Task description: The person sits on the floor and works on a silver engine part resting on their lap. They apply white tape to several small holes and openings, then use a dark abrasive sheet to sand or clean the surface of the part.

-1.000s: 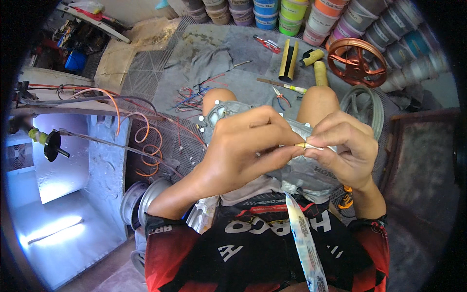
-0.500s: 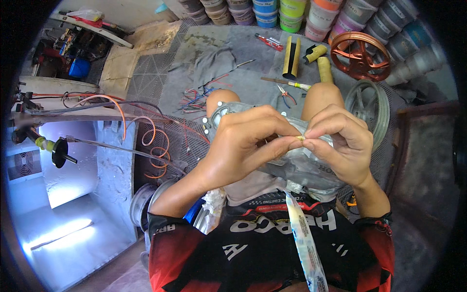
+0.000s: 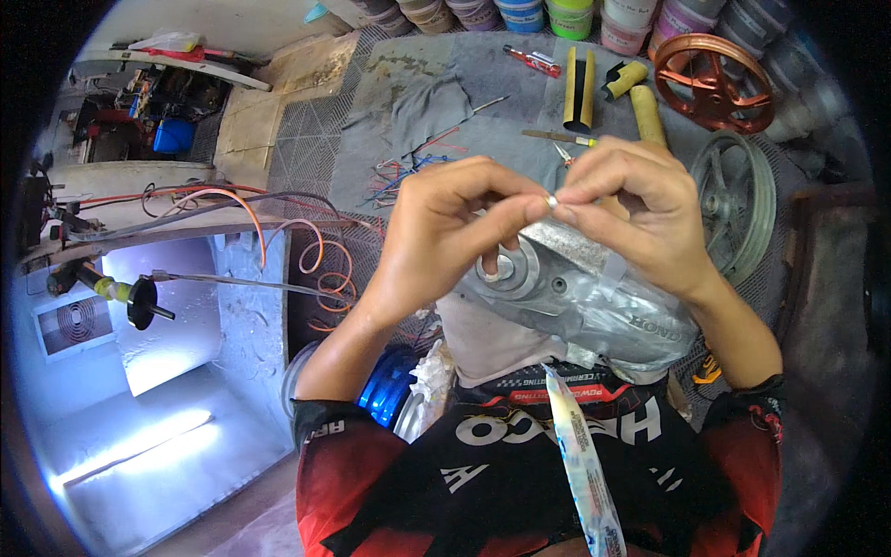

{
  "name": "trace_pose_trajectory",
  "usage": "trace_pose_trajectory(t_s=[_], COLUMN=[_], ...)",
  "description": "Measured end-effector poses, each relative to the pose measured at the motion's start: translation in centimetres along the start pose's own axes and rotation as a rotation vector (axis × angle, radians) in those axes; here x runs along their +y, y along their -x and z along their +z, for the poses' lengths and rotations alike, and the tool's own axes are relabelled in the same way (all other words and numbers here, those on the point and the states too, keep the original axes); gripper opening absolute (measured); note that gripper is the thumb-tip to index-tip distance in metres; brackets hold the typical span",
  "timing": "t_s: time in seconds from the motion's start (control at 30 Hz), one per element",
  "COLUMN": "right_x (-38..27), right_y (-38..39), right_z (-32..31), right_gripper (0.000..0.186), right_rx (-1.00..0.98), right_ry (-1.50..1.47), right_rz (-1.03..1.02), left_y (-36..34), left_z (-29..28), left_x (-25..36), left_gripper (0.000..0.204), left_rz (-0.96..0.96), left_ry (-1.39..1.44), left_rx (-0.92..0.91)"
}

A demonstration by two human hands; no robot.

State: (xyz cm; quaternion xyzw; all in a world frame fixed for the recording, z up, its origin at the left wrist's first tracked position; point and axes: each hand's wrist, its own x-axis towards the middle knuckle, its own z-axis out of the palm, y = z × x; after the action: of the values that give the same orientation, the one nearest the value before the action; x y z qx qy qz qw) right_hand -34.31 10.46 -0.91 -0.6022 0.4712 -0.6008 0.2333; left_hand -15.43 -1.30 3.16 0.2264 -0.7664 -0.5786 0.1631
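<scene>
Above my lap, my left hand (image 3: 459,218) and my right hand (image 3: 640,209) meet in a pinch, thumbs against forefingers. Between the fingertips is a tiny pale piece (image 3: 551,201), too small to name. A grey cast-metal engine cover (image 3: 580,302) rests on my lap beneath the hands, with a round boss at its left end and what looks like clear film over its right part. The lower fingers of my left hand hang in front of the boss; I cannot tell whether they touch it.
Beyond my knees lie a red-handled tool (image 3: 532,61), yellow half-tubes (image 3: 579,88), pliers (image 3: 563,154) and a grey rag (image 3: 432,107). A copper wheel (image 3: 715,84) and grey wheel (image 3: 738,204) stand right. Coiled orange hose (image 3: 334,269) and a lit booth (image 3: 167,390) are left.
Both hands have risen away from my body, still pinched together. More of the engine cover shows below them. The whole view has shifted slightly.
</scene>
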Motion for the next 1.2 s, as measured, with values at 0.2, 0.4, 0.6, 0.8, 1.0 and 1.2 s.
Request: trace_pose_trajectory(t_s=[0.2,0.4,0.6,0.8,1.0,1.2], right_x=[3.1,6.8,8.6,9.0,8.1,6.9], right_y=[-1.8,-0.8,0.7,1.1,1.0,0.6], right_z=[-0.6,-2.7,-3.5,-3.4,-3.4,-3.4], right_gripper=[0.013,0.015,0.017,0.018,0.015,0.014], right_rx=[-0.173,-0.127,-0.098,-0.076,-0.089,-0.109], right_ry=[0.016,0.072,0.122,0.139,0.257,0.343], right_rz=[0.252,0.339,0.348,0.372,0.363,0.356], left_y=[-1.6,-2.1,-2.8,-3.3,-3.4,-4.3], left_z=[-2.2,-2.9,-2.3,-2.1,-1.2,-1.0], left_x=[-2.9,-5.3,-6.1,-6.8,-5.6,-5.2], left_gripper=[0.011,0.010,0.011,0.012,0.012,0.007], left_rz=[0.180,0.275,0.228,0.255,0.278,0.204], left_ry=[-0.550,-0.924,-0.986,-1.011,-1.172,-1.192], left_rx=[0.044,-0.154,-0.260,-0.279,-0.353,-0.420])
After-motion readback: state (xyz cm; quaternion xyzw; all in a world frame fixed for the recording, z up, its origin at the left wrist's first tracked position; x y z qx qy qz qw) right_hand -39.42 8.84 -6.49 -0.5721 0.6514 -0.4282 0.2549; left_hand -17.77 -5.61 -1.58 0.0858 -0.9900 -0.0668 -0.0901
